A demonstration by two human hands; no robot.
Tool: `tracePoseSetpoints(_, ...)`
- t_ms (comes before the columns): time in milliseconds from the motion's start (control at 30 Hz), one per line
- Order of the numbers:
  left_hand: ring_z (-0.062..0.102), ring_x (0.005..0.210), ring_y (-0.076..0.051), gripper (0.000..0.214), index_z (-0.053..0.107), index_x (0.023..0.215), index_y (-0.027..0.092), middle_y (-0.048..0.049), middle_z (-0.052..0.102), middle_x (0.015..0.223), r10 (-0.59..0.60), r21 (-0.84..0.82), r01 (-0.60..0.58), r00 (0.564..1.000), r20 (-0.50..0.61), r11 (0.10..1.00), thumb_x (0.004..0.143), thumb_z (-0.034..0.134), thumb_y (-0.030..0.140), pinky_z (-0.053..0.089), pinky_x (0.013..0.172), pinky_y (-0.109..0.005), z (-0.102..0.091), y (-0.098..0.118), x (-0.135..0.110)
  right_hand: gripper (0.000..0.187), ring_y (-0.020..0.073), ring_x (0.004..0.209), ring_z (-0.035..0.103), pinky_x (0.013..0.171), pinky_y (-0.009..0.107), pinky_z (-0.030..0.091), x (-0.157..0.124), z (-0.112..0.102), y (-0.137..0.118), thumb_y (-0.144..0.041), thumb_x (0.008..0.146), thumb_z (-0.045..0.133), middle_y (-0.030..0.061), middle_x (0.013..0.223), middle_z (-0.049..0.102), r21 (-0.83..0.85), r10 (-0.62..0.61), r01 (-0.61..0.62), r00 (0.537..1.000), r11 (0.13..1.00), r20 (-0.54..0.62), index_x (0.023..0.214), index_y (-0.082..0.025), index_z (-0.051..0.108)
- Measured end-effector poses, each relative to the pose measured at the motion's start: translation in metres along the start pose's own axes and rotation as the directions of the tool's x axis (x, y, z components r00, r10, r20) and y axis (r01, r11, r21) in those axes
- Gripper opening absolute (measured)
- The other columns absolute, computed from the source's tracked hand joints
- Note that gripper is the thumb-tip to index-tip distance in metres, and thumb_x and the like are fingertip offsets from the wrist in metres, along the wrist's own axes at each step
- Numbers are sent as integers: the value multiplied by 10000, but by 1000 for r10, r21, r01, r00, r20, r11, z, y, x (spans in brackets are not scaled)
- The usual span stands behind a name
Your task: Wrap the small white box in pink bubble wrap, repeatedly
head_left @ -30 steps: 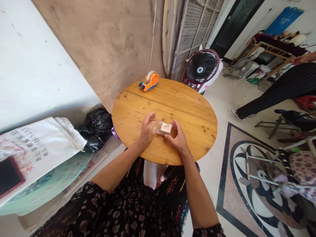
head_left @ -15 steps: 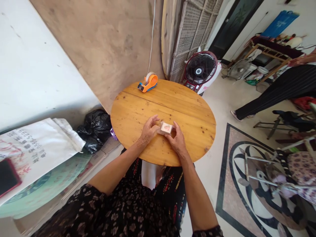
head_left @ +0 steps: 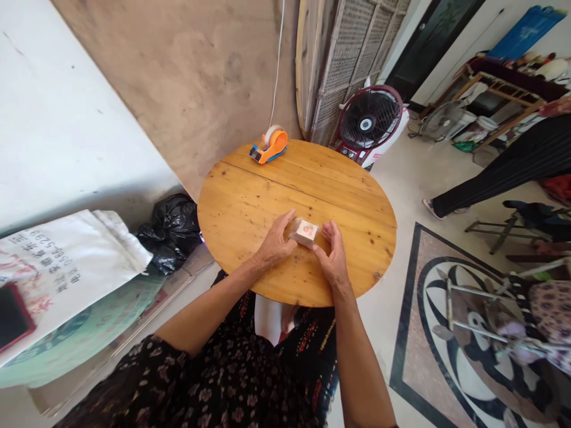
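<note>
A small white box [head_left: 307,229] with a reddish print on top rests on the round wooden table [head_left: 250,208]. Clear film sticks out at its left end. My left hand [head_left: 276,242] is beside that end, its forefinger stretched out and its thumb close to or touching the film. At the box's right side is my right hand [head_left: 332,252], with fingers and thumb spread apart. Its thumb tip is by the near right corner; whether it touches cannot be made out. An orange and blue tape dispenser [head_left: 270,145] with a roll stands at the table's far edge.
A dark red fan [head_left: 369,119] stands behind the table. Left are a black plastic bag [head_left: 173,229], a white printed sack [head_left: 75,255] and a phone [head_left: 13,318]. A person's dark-trousered leg [head_left: 495,172] and a metal-framed seat [head_left: 486,291] are right.
My right hand has let go of the box's right side and opened, moving slightly right. The left hand has shifted a little right along with the box. The view has moved slightly.
</note>
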State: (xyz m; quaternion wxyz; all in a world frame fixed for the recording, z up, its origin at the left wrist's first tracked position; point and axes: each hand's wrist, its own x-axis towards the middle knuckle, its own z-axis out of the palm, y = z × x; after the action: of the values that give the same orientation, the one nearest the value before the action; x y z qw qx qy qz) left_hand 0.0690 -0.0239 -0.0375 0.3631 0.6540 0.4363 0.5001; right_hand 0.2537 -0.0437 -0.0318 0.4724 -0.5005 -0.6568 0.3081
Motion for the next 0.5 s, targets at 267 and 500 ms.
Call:
tracePoseSetpoints(267,488,1285,-253,813,283,1474,176,-154,472,1411,-102,-159,115,991,87,981,704,522,71,346,1127,-485,4,0,4,712,262,1223,536,1096,530,353,1,4,10,-279,822,580,139,1317,567,-102,27,-26,1000,994,10,1460,-190,277)
tracePoseSetpoints(500,536,1218,-230,732,341,1444,174,-140,533,1328,-72,-118,78,996,58,990,744,533,84,400,1090,-451,7,-5,4,655,264,1210,549,1078,523,371,4,4,10,-271,838,559,128,1298,596,-157,26,-18,999,987,45,1444,-198,322)
